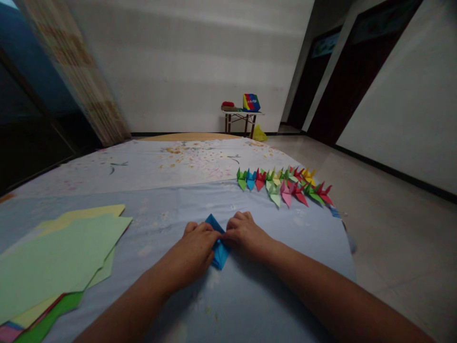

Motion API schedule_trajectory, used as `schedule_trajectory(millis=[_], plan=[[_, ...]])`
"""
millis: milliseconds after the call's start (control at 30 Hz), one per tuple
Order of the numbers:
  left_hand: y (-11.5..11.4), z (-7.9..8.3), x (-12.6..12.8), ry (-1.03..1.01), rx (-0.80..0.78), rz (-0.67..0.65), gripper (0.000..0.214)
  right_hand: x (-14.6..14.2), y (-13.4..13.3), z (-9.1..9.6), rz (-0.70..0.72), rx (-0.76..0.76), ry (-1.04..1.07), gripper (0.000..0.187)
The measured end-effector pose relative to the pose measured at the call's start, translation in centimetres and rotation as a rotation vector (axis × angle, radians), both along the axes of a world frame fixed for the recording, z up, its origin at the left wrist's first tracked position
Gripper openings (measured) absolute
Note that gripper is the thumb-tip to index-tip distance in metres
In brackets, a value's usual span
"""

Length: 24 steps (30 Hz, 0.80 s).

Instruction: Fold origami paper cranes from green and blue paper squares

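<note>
A folded piece of blue origami paper (pixel 220 256) lies on the cloth-covered table between my two hands. My left hand (pixel 200 245) presses on its left side, fingers closed at the paper's middle. From the right, my right hand (pixel 246 233) pinches the paper's right edge, its thumb and fingertips meeting those of the left. The fingers cover the middle of the paper; its upper and lower points show.
Folded paper cranes (pixel 285 190) in several colours stand in rows at the right. A loose stack of coloured paper sheets (pixel 64 252) lies at the left. The pale flowered tablecloth (pixel 171 200) covers the round table. A small side table (pixel 243 113) holds a colourful box (pixel 252 102).
</note>
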<state>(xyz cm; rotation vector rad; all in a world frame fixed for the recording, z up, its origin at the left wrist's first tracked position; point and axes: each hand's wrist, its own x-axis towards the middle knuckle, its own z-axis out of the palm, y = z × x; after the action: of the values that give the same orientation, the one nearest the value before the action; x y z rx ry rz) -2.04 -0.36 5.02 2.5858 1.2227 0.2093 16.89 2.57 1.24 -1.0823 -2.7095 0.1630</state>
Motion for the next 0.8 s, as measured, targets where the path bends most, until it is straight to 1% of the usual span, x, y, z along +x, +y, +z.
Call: schedule_trajectory(millis=[167, 433, 667, 800], plan=[[0.4, -0.3, -0.2, 0.039, -0.019, -0.01, 0.033, 0.4, -0.7, 0.4, 0.061, 0.053, -0.048, 0.017], [0.2, -0.4, 0.0, 0.035, -0.014, -0.013, 0.028, 0.7, -2.4, -0.2, 0.15, 0.092, -0.014, 0.017], [0.1, -0.2, 0.0, 0.03, -0.005, -0.006, 0.028, 0.8, -3.9, 0.6, 0.228, 0.057, 0.016, 0.018], [0.1, -0.5, 0.0, 0.024, 0.006, -0.017, 0.026, 0.9, -3.6, 1.1, 0.26, 0.001, 0.087, 0.018]])
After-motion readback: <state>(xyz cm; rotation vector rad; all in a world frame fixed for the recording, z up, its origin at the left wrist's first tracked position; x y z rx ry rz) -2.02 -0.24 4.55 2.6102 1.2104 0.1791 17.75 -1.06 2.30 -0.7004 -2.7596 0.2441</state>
